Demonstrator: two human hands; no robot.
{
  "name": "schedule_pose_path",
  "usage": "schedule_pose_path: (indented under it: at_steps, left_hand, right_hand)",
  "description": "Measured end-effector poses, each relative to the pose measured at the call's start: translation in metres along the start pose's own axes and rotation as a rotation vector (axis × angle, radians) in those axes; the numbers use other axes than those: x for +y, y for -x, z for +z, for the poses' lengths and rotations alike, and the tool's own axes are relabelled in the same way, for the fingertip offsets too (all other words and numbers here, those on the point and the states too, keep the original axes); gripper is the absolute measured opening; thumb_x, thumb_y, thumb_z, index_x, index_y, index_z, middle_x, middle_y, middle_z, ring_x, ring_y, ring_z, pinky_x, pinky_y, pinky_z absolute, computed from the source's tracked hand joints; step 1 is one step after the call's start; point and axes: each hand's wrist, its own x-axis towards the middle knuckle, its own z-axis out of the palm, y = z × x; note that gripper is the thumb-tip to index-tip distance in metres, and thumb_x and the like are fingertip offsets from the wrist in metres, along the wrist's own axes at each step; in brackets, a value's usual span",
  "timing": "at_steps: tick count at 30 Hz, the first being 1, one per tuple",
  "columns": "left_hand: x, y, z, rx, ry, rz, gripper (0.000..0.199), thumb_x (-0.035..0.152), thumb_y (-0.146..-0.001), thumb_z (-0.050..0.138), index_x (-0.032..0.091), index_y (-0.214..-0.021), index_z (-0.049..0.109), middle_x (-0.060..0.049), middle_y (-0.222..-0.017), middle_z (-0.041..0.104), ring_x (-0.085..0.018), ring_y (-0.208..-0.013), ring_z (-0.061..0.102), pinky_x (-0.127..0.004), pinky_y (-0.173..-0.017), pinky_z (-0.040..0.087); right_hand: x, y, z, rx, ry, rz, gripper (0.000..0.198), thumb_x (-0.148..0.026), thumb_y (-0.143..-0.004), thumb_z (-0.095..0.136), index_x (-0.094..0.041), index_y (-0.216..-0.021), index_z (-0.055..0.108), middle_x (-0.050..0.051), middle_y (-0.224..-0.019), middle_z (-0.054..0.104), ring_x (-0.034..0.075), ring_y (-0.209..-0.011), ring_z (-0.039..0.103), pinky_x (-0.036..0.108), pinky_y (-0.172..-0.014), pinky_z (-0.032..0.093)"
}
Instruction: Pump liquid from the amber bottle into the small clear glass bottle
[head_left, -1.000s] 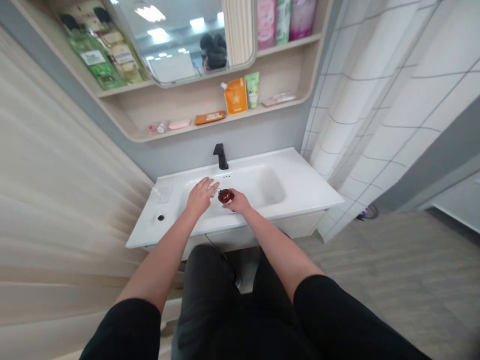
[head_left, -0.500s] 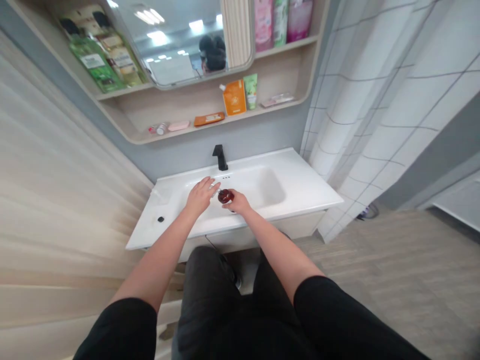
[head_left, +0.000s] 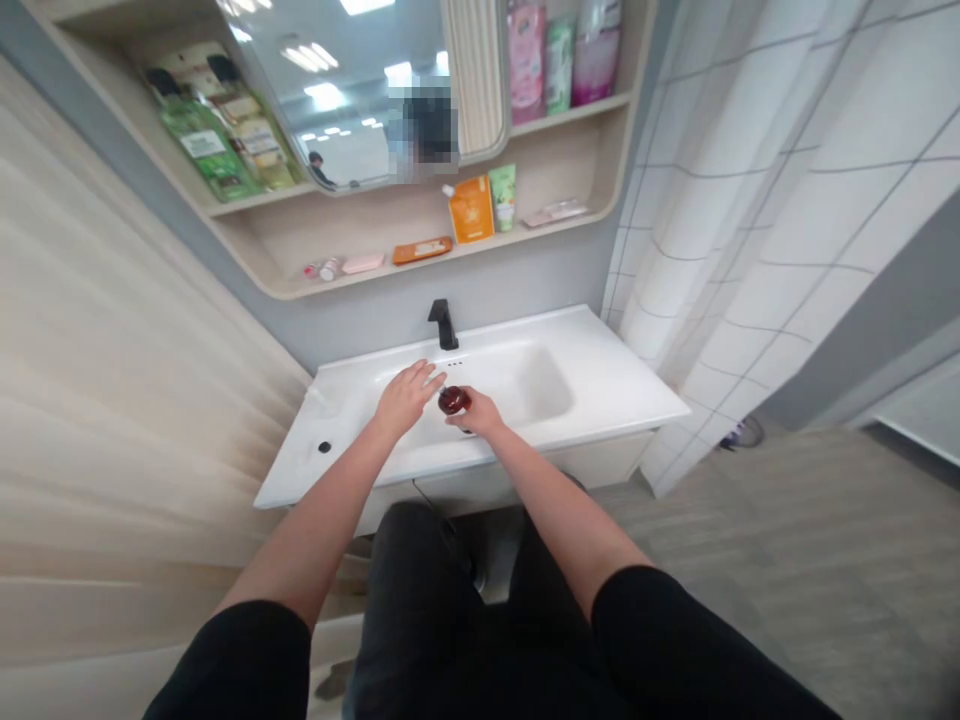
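Observation:
A small dark red-brown bottle [head_left: 453, 401] is held over the basin, tilted with its neck towards the left. My right hand [head_left: 477, 410] is closed around its body from the right. Beside the neck, my left hand [head_left: 407, 400] has its fingers stretched out and apart, the fingertips very near the bottle's top. Whether they touch it I cannot tell. Below both hands is the white sink [head_left: 536, 385], and the black faucet [head_left: 443, 325] stands behind them.
Above the sink, a shelf holds an orange pouch [head_left: 472, 210], a green tube [head_left: 503, 198] and a pink soap-like bar [head_left: 364, 263]. Larger bottles [head_left: 206, 145] stand higher up beside the mirror [head_left: 337, 110]. Curtains hang left [head_left: 112, 350] and right [head_left: 720, 230].
The whole view has shifted slightly, so the sink and shelf sit lower in the picture. My right hand still holds the bottle, and my left hand stays beside its neck.

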Motion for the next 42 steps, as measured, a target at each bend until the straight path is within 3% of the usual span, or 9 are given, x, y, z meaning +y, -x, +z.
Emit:
schedule_pose_path:
  at_steps: [14, 42]
  left_hand:
    - [-0.005, -0.013, -0.005, 0.002, 0.051, 0.063, 0.065, 0.001, -0.094, 0.059, 0.028, -0.151, 0.071, -0.016, -0.161, 0.064, -0.035, -0.161, 0.05, -0.057, -0.13, 0.046]
    - [-0.003, -0.017, -0.01, -0.03, 0.031, 0.095, 0.065, 0.003, -0.094, 0.058, 0.026, -0.153, 0.069, -0.017, -0.163, 0.063, -0.035, -0.163, 0.047, -0.06, -0.131, 0.044]
  right_hand:
    - [-0.005, 0.002, -0.004, 0.015, -0.04, 0.021, 0.077, -0.037, -0.065, 0.103, -0.029, -0.135, 0.071, 0.004, -0.124, 0.083, 0.03, -0.114, 0.078, 0.045, -0.106, 0.059]
    - [0.003, -0.001, 0.0, 0.037, -0.062, 0.001, 0.078, -0.04, -0.066, 0.103, -0.029, -0.136, 0.071, 0.003, -0.123, 0.083, 0.029, -0.115, 0.078, 0.044, -0.107, 0.059]
